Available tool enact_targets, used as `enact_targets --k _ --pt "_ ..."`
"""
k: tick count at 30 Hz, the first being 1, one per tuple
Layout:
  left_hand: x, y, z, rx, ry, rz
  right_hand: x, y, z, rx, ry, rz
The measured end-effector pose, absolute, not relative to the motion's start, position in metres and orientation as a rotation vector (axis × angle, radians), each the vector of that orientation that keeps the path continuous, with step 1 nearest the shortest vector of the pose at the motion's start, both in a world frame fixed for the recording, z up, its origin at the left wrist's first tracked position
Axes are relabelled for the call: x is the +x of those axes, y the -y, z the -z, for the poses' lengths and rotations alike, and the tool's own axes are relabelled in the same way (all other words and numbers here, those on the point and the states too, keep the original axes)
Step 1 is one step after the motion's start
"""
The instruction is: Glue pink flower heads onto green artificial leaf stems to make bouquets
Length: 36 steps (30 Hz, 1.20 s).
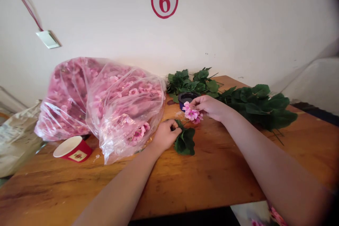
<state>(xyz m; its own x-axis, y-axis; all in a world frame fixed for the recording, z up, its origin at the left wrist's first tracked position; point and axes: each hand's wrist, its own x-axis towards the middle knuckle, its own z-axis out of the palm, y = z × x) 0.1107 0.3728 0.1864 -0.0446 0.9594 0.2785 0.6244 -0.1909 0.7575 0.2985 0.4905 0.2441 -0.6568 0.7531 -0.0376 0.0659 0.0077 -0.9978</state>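
Pink flowers (pixel 192 113) in right hand (pixel 209 107), beyond left hand (pixel 166 134)

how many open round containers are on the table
2: a red paper cup in front of the bagged pink flowers, and a dark blue bowl just beyond the right hand. More may be hidden behind the flowers or green leaves.

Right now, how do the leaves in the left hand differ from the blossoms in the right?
The leaves are dark green; the blossoms are pink. The leaves are broad; the blossoms have small petals. The left hand holds the leaves nearer the person; the right hand holds the blossoms by the dark container. Both are held in the fingers.
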Motion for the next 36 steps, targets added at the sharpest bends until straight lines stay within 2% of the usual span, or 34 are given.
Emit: enact_targets --k 11,36 --pt "0.1068 -0.3788 -0.1807 1.635 -1.583 -1.219 0.292 -0.4867 -0.24 -0.903 1.83 -1.658" --pt "0.1031 -0.3801 -0.1775 1.627 -1.483 -1.252 0.2921 -0.4862 -0.2404 -0.965 1.795 -1.67"
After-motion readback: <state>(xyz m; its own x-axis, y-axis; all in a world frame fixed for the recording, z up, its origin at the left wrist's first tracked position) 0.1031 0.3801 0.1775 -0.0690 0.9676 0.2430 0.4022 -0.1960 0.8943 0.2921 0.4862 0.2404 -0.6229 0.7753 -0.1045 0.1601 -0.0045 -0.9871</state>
